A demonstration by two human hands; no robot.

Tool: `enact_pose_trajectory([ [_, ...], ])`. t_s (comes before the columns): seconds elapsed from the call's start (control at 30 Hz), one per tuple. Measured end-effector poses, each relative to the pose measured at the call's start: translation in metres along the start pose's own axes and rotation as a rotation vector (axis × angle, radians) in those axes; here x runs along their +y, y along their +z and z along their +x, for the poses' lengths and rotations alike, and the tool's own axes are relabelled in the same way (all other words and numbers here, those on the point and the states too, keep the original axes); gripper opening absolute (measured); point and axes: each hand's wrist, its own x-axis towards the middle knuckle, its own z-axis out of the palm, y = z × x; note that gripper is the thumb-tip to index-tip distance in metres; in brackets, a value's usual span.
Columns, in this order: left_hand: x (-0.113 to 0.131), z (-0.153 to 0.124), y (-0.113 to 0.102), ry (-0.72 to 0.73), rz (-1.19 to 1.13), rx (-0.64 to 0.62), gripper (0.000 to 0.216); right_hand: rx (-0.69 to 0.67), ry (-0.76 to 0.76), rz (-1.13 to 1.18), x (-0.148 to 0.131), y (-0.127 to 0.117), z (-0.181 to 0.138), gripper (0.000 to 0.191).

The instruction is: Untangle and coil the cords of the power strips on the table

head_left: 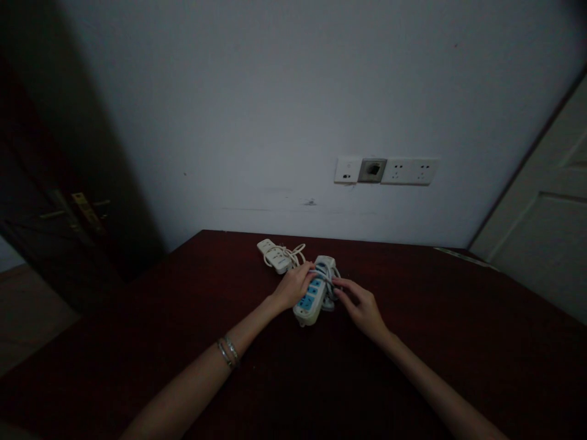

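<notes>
A white power strip with blue socket faces (pixel 307 302) lies at a slant on the dark red table, its pale grey cord (pixel 326 276) wound around the far half. My left hand (pixel 295 285) is at the strip's left side, fingers closed on a piece of that cord. From the right, my right hand (pixel 362 305) pinches the cord bundle between thumb and fingers. Just beyond my left hand rests a second, all-white power strip (pixel 274 255) with its own cream cord (pixel 298 252) looped over it.
The dark red table (pixel 413 293) runs back to a pale wall (pixel 257 122). Wall sockets (pixel 410 172) and a grey-framed plate (pixel 372 170) sit above its far edge. A dark door with a brass handle (pixel 87 211) stands at left, a white door (pixel 541 214) at right.
</notes>
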Motion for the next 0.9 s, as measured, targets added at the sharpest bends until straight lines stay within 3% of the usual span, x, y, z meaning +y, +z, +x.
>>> enact_pose_trajectory([
  [0.2,-0.005,0.000,0.000,0.043,0.105,-0.019,0.022,0.003,0.000,-0.145,-0.007,-0.014,0.007,0.019],
  [0.23,-0.005,0.000,0.000,0.044,0.109,-0.023,0.021,-0.045,0.016,-0.189,-0.009,-0.019,0.008,0.019],
  [0.37,-0.006,0.001,-0.006,0.055,0.125,-0.067,0.020,-0.539,0.121,-0.385,-0.015,-0.034,0.012,0.018],
  [0.43,-0.007,0.003,-0.009,0.059,0.142,-0.102,0.020,-0.634,0.160,-0.497,-0.017,-0.035,0.011,0.017],
  [0.57,-0.005,0.007,-0.014,0.102,0.153,-0.135,0.017,-0.546,0.189,-0.699,-0.020,-0.021,0.005,0.028],
  [0.7,-0.002,0.009,-0.011,0.151,0.101,-0.047,0.010,-0.446,0.229,-0.808,-0.020,-0.005,-0.001,0.026],
  [0.8,-0.001,0.008,0.000,0.064,0.023,0.033,0.012,-0.400,0.241,-0.794,-0.018,0.000,-0.004,0.028],
  [0.9,0.002,0.007,0.009,-0.033,-0.027,0.032,0.021,-0.411,0.210,-0.751,-0.014,0.002,-0.006,0.029],
])
